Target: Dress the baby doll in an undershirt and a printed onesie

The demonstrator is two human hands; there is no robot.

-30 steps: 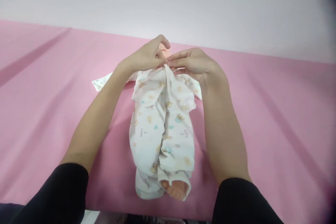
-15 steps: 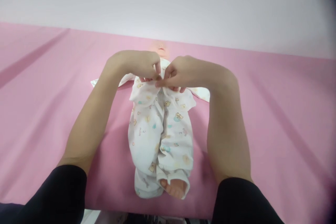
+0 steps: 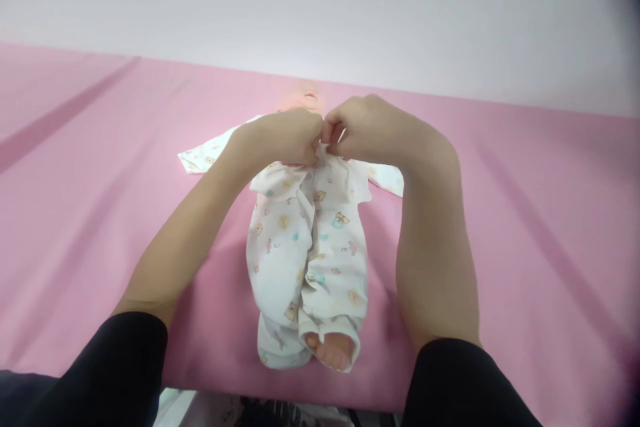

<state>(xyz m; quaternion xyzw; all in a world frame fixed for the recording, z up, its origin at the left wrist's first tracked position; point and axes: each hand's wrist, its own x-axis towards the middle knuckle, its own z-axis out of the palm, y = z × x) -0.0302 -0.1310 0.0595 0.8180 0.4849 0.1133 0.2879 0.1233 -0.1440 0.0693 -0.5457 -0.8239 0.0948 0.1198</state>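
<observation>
A doll the size of a baby lies on its back, feet toward me. It wears a white baby top and matching trousers, both printed with small bears. At the top's front, below the chin, my left hand has its fingers closed on the cloth. My right hand pinches the same front edge just beside it, thumb and forefinger together. Any fastener there is too small or hidden to make out. One bare foot shows at the right trouser cuff; the other cuff hides its foot.
A pink sheet with creases covers the surface under the doll. Behind it stands a pale wall. The sleeves spread out to both sides. Below the near edge, partly hidden printed cloth shows.
Both hands have come slightly up toward the neck, the left one also to the right. More of the left sleeve shows, and the top's front is lifted between the fingers.
</observation>
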